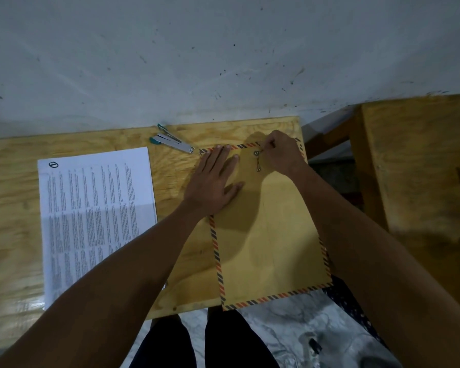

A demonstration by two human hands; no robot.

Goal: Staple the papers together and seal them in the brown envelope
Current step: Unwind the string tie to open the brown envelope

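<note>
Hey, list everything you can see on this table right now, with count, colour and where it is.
table: one, light wood, against a grey wall
papers: one printed white stack, left of centre, partly under the left forearm
stapler: one, silver with green ends, far edge, between papers and envelope
envelope: one, brown with striped border, right side, overhanging the near edge
string: one, dark, between two round fasteners near the envelope's top
left hand: flat on the envelope
right hand: pinching the string at the upper fastener

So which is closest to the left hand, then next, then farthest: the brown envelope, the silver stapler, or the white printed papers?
From the left hand:
1. Brown striped-edge envelope, right under it.
2. Silver stapler with green ends, up-left by the wall.
3. White printed papers, far left.
</note>
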